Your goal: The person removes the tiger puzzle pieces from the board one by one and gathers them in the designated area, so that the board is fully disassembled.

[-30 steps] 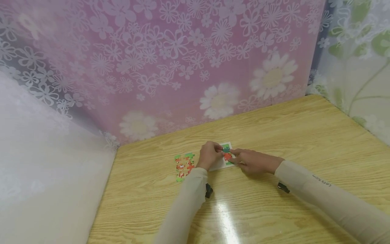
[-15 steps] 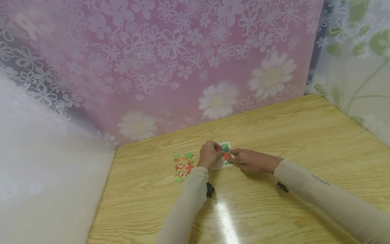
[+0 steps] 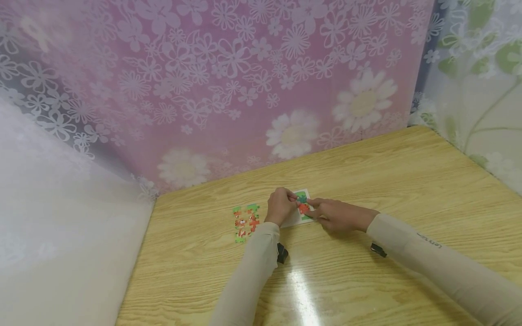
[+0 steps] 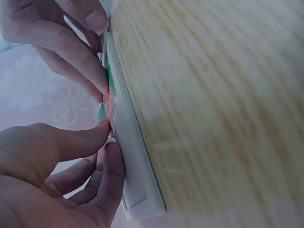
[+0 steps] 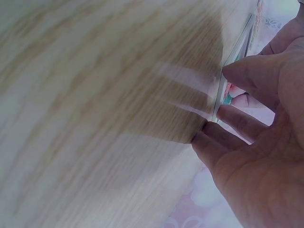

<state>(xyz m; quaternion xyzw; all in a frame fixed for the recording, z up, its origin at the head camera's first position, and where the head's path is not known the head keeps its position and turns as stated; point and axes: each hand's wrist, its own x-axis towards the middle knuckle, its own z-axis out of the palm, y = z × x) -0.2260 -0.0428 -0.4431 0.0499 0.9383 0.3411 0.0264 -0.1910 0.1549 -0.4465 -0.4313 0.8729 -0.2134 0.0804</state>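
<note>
A small white puzzle tray lies on the table between both hands, with green and red jigsaw pieces along its right part. My left hand bends over its left side. In the left wrist view, thumb and index finger pinch the edge of a red puzzle piece, tilted up a little from the tray. From the other side, my right hand reaches in with fairly straight fingers, tips touching the green piece and the red area. In the right wrist view, the thumb rests at the tray's edge.
Left of the tray, two columns of joined tiger-picture pieces lie on the wooden table, one column apart from the other. Flowered pink cloth hangs along the back edge. White cloth borders the left side.
The view has shifted very slightly. Both hands stay at the tray, with only tiny movements of the left fingers at the pieces.
</note>
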